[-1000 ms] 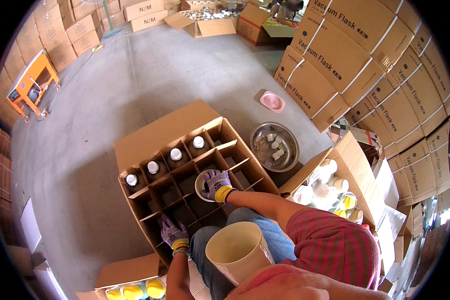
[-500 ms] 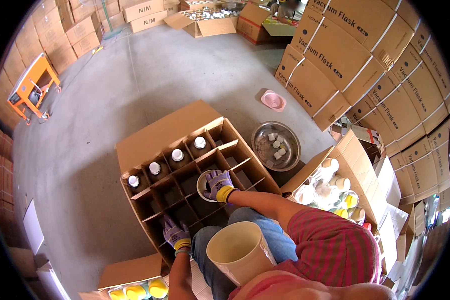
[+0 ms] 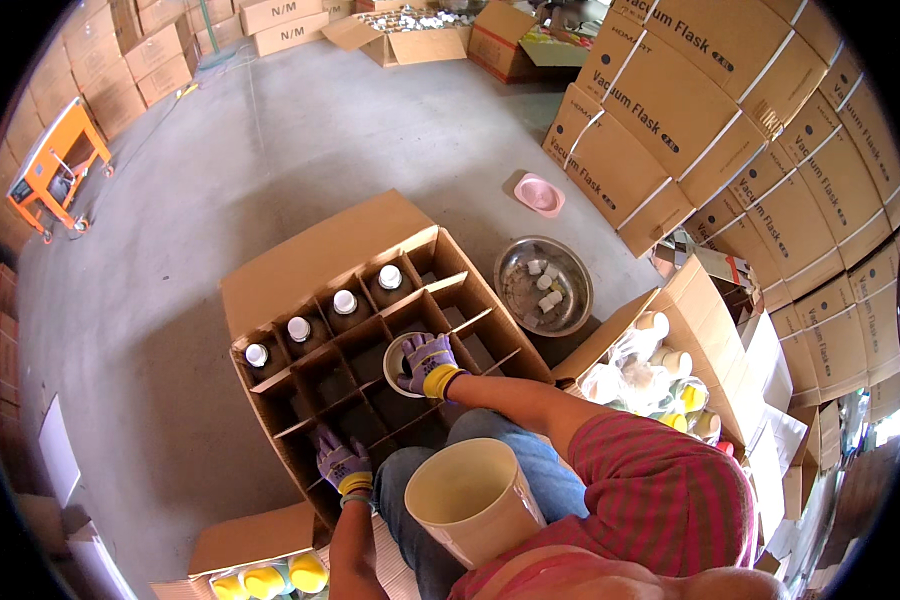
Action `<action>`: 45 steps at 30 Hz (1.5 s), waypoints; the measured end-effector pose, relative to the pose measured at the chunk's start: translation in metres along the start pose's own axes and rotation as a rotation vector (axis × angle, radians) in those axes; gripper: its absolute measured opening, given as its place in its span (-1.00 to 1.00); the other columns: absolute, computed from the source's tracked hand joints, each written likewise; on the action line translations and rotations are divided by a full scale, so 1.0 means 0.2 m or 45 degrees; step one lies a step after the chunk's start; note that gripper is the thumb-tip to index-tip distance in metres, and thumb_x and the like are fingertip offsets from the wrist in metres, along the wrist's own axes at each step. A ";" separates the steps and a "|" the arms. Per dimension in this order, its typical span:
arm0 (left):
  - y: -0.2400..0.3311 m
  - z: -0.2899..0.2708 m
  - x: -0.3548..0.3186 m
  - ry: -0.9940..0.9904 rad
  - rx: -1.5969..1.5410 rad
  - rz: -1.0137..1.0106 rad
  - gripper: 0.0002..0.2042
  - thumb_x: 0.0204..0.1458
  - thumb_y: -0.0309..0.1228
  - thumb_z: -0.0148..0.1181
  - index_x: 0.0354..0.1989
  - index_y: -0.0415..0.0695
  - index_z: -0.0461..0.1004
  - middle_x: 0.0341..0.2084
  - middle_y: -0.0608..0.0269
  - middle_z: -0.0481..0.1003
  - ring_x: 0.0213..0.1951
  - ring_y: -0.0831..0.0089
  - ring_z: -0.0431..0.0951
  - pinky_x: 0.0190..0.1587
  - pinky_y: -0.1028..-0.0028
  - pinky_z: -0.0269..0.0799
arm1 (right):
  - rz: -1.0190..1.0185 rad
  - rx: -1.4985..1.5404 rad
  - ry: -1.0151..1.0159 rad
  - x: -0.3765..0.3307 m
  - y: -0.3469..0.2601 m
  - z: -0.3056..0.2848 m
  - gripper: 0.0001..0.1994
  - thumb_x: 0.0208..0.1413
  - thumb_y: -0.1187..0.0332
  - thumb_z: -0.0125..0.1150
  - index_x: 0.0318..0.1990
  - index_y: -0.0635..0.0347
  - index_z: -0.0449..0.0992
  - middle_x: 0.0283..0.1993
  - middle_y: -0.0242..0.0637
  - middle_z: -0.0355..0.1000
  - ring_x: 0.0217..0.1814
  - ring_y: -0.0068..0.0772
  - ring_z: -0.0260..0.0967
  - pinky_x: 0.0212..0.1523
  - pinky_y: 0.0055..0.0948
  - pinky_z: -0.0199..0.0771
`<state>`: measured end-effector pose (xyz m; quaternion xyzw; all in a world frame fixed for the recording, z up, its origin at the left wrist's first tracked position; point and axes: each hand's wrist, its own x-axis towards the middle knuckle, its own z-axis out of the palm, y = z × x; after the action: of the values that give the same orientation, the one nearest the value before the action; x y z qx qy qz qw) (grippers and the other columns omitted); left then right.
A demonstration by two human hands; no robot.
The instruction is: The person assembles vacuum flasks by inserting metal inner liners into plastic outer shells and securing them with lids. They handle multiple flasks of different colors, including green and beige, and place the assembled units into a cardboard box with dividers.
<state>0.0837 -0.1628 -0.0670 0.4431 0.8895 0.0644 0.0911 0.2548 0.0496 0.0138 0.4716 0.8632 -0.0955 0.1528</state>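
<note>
A carton [image 3: 322,256] with cardboard dividers stands open in front of my knees. Several white-capped bottles [image 3: 344,303] sit in its far row of compartments. My right hand [image 3: 430,366], in a purple and yellow glove, grips a round cream open-mouthed vessel [image 3: 392,372] set among the middle compartments. Its lower part is hidden by the dividers. My left hand [image 3: 343,463], gloved alike, rests with fingers apart on the carton's near left side, holding nothing I can see. Between my thighs stands a larger cream bucket-like vessel [image 3: 475,492], its mouth facing up.
A steel basin [image 3: 544,287] with small whitish pieces and a pink dish [image 3: 539,195] lie beyond the carton. At right stands an open box [image 3: 705,320] of bagged containers; at lower left, a box [image 3: 255,537] with yellow-topped items. Stacked cartons [image 3: 650,120] rise at far right.
The whole view has shifted slightly, so everything sits a little further left and up. My right hand stays on the round cream vessel, its fingers now further over the mouth. My left hand keeps its place.
</note>
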 end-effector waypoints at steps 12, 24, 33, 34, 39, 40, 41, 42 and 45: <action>0.13 -0.09 0.03 -0.086 -0.109 -0.002 -0.22 0.04 -0.11 0.20 0.40 -0.20 0.09 0.26 -0.17 0.30 0.20 0.03 0.39 0.27 0.17 0.25 | 0.061 -0.187 -0.176 0.09 0.07 0.06 -0.12 -0.03 -0.31 0.05 0.35 0.13 0.27 0.34 -0.07 0.24 0.34 -0.07 0.21 0.23 0.10 0.15; -0.34 -0.41 0.95 0.224 -0.079 0.200 -0.43 0.05 -0.13 0.24 0.25 -0.02 0.33 0.19 0.04 0.39 0.14 -0.04 0.43 0.19 0.10 0.36 | 0.058 -0.205 -0.034 0.04 -0.02 0.05 -0.16 0.05 -0.28 0.02 0.38 0.10 0.22 0.36 -0.13 0.21 0.33 -0.11 0.22 0.26 0.04 0.14; -0.34 -0.14 1.42 -0.053 0.141 -0.202 -0.25 -0.09 -0.14 0.39 0.34 0.05 0.25 0.28 -0.02 0.30 0.35 0.03 0.22 0.35 0.19 0.21 | -0.012 -0.229 -0.044 0.04 -0.06 0.02 -0.15 0.06 -0.30 -0.02 0.39 0.10 0.21 0.38 -0.10 0.20 0.35 -0.09 0.20 0.22 0.03 0.18; -0.24 -0.14 1.43 -0.049 0.083 -0.244 -0.40 -0.05 -0.21 0.35 0.22 0.01 0.35 0.24 0.01 0.35 0.28 0.06 0.31 0.30 0.23 0.29 | 0.025 -0.252 -0.057 0.05 -0.01 0.04 -0.15 0.06 -0.29 -0.03 0.39 0.10 0.21 0.37 -0.10 0.21 0.34 -0.07 0.21 0.22 0.04 0.18; -0.26 -0.12 1.34 0.073 0.416 0.169 -0.49 0.09 -0.03 0.16 0.16 -0.05 0.45 0.21 0.10 0.39 0.24 0.17 0.38 0.27 0.29 0.28 | 0.076 -0.423 -0.032 0.12 0.04 0.19 -0.19 0.07 -0.26 -0.06 0.37 0.10 0.24 0.37 -0.09 0.22 0.32 -0.06 0.24 0.22 0.10 0.16; -0.25 -0.15 1.32 0.018 0.422 0.222 -0.45 0.08 0.03 0.15 0.18 -0.04 0.44 0.23 0.07 0.38 0.26 0.13 0.35 0.29 0.25 0.25 | 0.057 -0.353 0.070 0.08 0.04 0.20 -0.21 0.06 -0.24 -0.02 0.33 0.12 0.29 0.31 -0.09 0.26 0.29 -0.05 0.26 0.20 0.12 0.19; -0.28 -0.23 1.29 -0.008 0.416 0.217 -0.40 0.07 0.08 0.14 0.20 -0.03 0.43 0.24 0.04 0.36 0.27 0.10 0.33 0.31 0.21 0.23 | 0.002 -0.284 0.172 0.08 0.03 0.19 -0.24 0.04 -0.22 0.03 0.28 0.15 0.34 0.26 -0.09 0.31 0.26 -0.04 0.29 0.18 0.13 0.21; -0.29 -0.33 1.25 -0.005 0.409 0.197 -0.36 0.07 0.14 0.14 0.23 -0.02 0.41 0.25 0.02 0.34 0.29 0.06 0.30 0.33 0.16 0.20 | -0.030 -0.187 0.074 0.10 0.05 0.08 -0.24 0.04 -0.21 0.04 0.28 0.15 0.34 0.27 -0.08 0.31 0.28 -0.04 0.28 0.19 0.14 0.21; -0.39 -0.66 1.17 0.254 0.222 -0.011 -0.36 -0.10 0.08 0.38 0.01 -0.17 0.42 -0.04 -0.08 0.47 0.06 -0.05 0.46 0.07 0.09 0.44 | -0.067 -0.022 -0.175 0.02 0.00 -0.11 -0.21 0.04 -0.19 0.08 0.32 0.17 0.27 0.31 -0.09 0.28 0.33 -0.07 0.24 0.22 0.03 0.20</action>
<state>-0.1433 -0.0264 0.0223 0.4368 0.8983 0.0301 -0.0365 0.2483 0.0592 0.0326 0.4399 0.8635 -0.1241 0.2134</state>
